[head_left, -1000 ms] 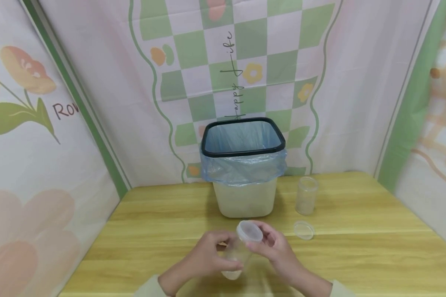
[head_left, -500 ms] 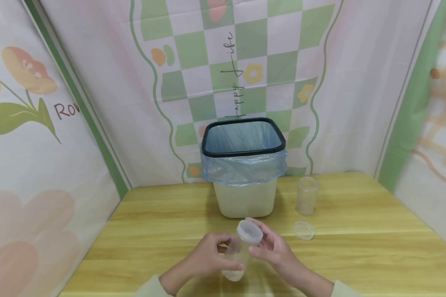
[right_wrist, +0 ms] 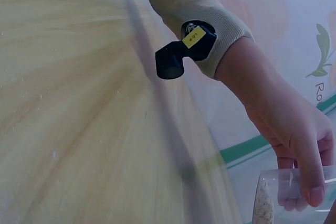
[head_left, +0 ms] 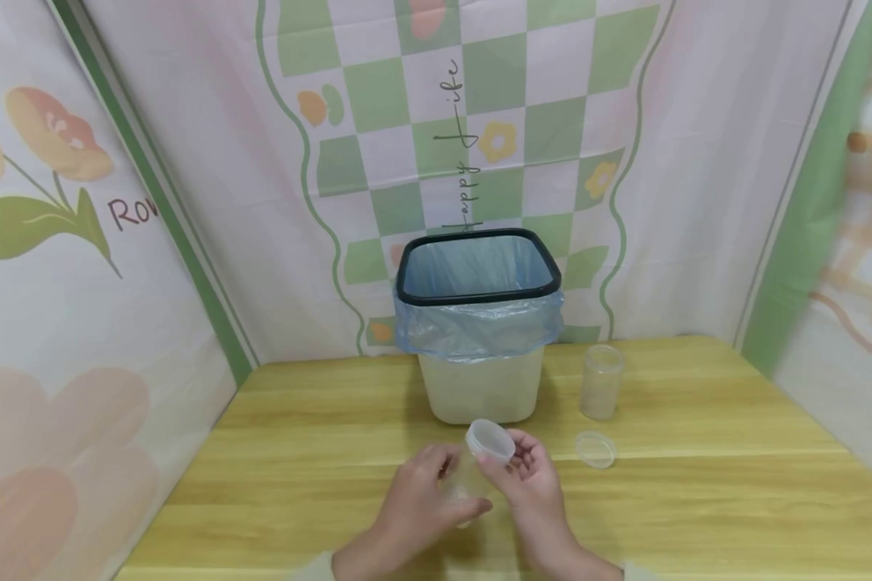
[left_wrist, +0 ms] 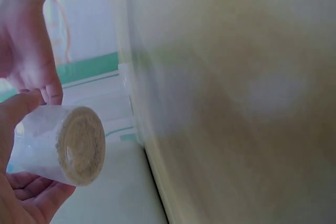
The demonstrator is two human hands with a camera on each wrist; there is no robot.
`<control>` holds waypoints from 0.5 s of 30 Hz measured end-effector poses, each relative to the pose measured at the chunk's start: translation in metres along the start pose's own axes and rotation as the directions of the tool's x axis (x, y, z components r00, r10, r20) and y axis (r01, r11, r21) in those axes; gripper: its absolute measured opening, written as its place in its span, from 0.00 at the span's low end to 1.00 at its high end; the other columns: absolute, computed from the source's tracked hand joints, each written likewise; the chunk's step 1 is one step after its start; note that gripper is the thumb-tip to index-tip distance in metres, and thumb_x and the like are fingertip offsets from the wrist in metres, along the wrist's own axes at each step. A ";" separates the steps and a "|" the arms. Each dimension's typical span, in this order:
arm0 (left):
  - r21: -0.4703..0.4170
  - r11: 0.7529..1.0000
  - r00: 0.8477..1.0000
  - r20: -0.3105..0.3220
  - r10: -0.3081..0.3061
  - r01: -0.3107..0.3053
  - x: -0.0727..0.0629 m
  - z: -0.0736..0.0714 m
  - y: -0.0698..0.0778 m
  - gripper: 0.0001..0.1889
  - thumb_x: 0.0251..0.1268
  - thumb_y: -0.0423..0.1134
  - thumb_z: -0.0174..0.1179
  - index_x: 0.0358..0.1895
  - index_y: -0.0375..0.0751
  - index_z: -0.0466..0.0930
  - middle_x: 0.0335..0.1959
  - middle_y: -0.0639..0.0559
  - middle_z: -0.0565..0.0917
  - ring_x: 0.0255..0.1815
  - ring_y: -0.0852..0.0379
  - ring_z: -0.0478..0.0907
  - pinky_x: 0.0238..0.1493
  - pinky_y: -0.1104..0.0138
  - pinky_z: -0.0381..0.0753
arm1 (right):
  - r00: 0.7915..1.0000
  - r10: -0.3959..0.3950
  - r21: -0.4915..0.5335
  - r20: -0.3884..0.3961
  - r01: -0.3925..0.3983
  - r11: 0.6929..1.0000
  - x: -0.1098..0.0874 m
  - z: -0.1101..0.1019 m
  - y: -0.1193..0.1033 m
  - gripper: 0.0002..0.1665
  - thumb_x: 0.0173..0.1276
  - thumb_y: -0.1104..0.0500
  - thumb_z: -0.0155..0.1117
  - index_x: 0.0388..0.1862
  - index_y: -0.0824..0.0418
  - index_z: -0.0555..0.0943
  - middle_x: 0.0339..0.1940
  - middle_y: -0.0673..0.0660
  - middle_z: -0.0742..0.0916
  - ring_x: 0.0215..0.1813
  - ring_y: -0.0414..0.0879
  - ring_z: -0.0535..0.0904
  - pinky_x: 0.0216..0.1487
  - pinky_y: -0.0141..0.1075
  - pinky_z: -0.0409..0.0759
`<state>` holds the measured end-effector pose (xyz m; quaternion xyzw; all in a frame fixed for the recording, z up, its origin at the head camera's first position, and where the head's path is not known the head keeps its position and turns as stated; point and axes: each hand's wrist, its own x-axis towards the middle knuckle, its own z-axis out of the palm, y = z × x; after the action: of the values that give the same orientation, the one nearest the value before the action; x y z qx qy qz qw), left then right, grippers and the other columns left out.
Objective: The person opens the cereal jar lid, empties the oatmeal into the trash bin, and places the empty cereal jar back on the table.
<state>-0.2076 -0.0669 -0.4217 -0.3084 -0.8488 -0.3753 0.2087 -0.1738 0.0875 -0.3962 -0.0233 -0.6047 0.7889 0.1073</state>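
Note:
My left hand (head_left: 425, 500) grips the body of a clear plastic jar (left_wrist: 39, 142), its thumb on one side and fingers on the other. Pale, grainy matter (left_wrist: 83, 148) covers the inside of the jar's base. The jar tilts above the table, with its translucent white lid (head_left: 491, 440) facing up and away. At the lid end, my right hand (head_left: 534, 492) holds the lid's edge, thumb on the near side and fingers curled behind. From the right wrist, the left hand (left_wrist: 8, 182) appears opposite, its thumb (right_wrist: 311, 177) pressed along the jar wall.
A cream bin (head_left: 480, 391) with a black rim and blue bag stands at the back centre, close behind the hands. To its right are a second clear jar (head_left: 601, 383), upright and uncovered, and a loose clear lid (head_left: 595, 450) lying flat on the wood-grain table (head_left: 298, 452).
The jar and lid have risen slightly. My right hand has turned, its thumb now lying against the lid's near edge. My left hand has moved up and right, covering more of the jar.

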 end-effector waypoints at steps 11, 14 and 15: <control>0.014 0.999 0.998 0.051 0.040 -0.041 -0.001 -0.002 0.002 0.25 0.44 0.50 0.78 0.41 0.38 0.79 0.30 0.55 0.77 0.29 0.62 0.73 0.31 0.78 0.75 | 0.999 0.050 -0.070 -0.014 -0.050 0.996 0.000 0.001 0.005 0.31 0.60 0.66 0.71 0.57 0.71 0.65 0.52 0.60 0.78 0.51 0.43 0.76 0.52 0.28 0.76; -0.126 0.992 0.993 0.116 0.006 0.009 0.001 -0.007 -0.002 0.22 0.45 0.45 0.77 0.42 0.40 0.80 0.30 0.54 0.77 0.31 0.61 0.75 0.36 0.75 0.79 | 0.999 0.031 -0.064 0.033 -0.028 0.998 0.000 -0.002 0.004 0.32 0.60 0.67 0.70 0.59 0.72 0.66 0.54 0.61 0.79 0.53 0.42 0.77 0.53 0.28 0.76; -0.172 0.985 0.991 0.137 -0.004 0.028 0.002 -0.009 -0.004 0.22 0.45 0.44 0.77 0.43 0.40 0.81 0.31 0.54 0.78 0.33 0.61 0.76 0.38 0.74 0.80 | 0.998 0.026 -0.057 0.050 -0.023 0.998 0.000 -0.004 0.003 0.32 0.60 0.67 0.70 0.59 0.72 0.67 0.54 0.60 0.79 0.53 0.42 0.77 0.54 0.29 0.76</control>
<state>-0.2106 -0.0752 -0.4174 -0.3435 -0.8275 -0.4277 0.1198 -0.1740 0.0902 -0.4002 -0.0138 -0.6290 0.7730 0.0816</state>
